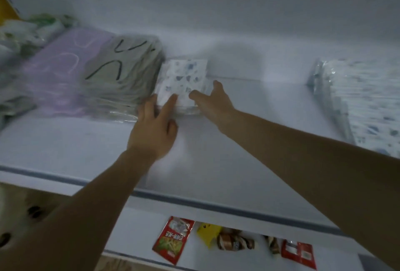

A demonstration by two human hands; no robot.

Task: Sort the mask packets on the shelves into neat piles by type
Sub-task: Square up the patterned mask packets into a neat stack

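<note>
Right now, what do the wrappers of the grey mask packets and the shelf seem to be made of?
Grey mask packets: probably thin clear plastic film; glossy creases shine along the pile's front edge.
Shelf: smooth white board with a faint sheen, maybe laminate or painted; the blur leaves it open.

Dim white shelf [86, 151] against a plain white back wall [216, 10]

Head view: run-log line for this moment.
left hand: open, fingers on patterned packets | right hand: open, on packets | grey pile: beside them

Seemingly outspread: left hand [152, 128], right hand [213, 100].
</note>
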